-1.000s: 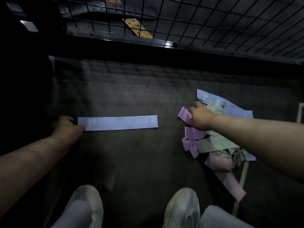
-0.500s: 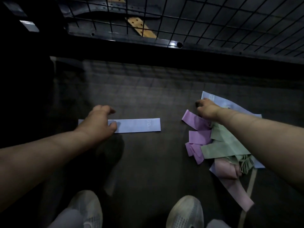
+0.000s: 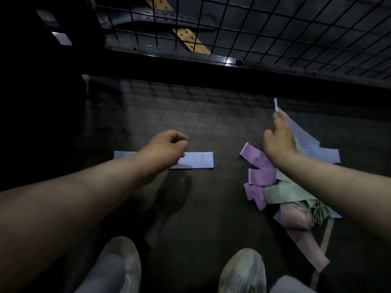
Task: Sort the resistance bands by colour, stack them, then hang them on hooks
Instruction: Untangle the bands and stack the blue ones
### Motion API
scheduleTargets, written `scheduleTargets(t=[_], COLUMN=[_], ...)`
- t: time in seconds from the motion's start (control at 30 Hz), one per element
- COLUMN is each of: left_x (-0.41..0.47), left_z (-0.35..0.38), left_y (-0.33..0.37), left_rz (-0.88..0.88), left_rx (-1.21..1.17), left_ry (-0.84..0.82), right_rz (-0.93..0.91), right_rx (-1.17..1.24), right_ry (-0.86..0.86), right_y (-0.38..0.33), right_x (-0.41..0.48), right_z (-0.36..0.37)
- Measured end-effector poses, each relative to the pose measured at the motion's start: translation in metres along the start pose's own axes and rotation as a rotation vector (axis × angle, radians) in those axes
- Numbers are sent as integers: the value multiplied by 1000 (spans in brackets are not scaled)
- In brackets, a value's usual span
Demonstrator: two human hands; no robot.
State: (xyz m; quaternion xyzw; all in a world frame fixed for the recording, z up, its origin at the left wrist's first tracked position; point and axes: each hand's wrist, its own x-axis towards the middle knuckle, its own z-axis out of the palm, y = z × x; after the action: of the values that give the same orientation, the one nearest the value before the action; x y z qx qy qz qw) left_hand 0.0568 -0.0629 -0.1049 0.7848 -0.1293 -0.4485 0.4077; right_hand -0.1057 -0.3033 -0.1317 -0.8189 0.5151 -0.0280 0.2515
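A light blue band (image 3: 201, 160) lies flat and straight on the dark floor mat, left of centre. My left hand (image 3: 167, 148) hovers over its middle with the fingers curled in and nothing in them. To the right sits a tangled pile of bands: purple ones (image 3: 259, 175), green ones (image 3: 283, 193), pink ones (image 3: 296, 222) and more light blue (image 3: 321, 155). My right hand (image 3: 278, 138) pinches the end of a light blue band (image 3: 296, 127) and lifts it up off the far side of the pile.
A black wire grid panel (image 3: 275, 28) stands beyond the mat, with a metal frame and a wooden strip (image 3: 190, 40) behind it. My two pale shoes (image 3: 243, 271) rest at the near edge. The left side is dark.
My left hand slid right along the flat blue band and rose off it, fingers curling. My right hand left the purple band, took the end of a blue band and raised it.
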Motion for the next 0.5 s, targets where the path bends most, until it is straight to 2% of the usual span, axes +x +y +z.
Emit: scheduleTargets(t=[0.13,0.3,0.4,0.5], left_x=[-11,-24,-38,-49], left_z=[10,10,-1,-23], left_y=[27,32,31,24], left_rz=[-93,-241,-257,-187], left_rx=[-301,-579,-636,-313], left_ry=[-155,-262,-112,69], right_rz=[-176,-390,-446,-445], right_rx=[70,23,-6,3], right_ry=[-123,-493,-618,-761], right_y=[-40,-103,-137,-165], right_x=[-65,-133,-160,-181], right_z=[-2,-5,-6,-15])
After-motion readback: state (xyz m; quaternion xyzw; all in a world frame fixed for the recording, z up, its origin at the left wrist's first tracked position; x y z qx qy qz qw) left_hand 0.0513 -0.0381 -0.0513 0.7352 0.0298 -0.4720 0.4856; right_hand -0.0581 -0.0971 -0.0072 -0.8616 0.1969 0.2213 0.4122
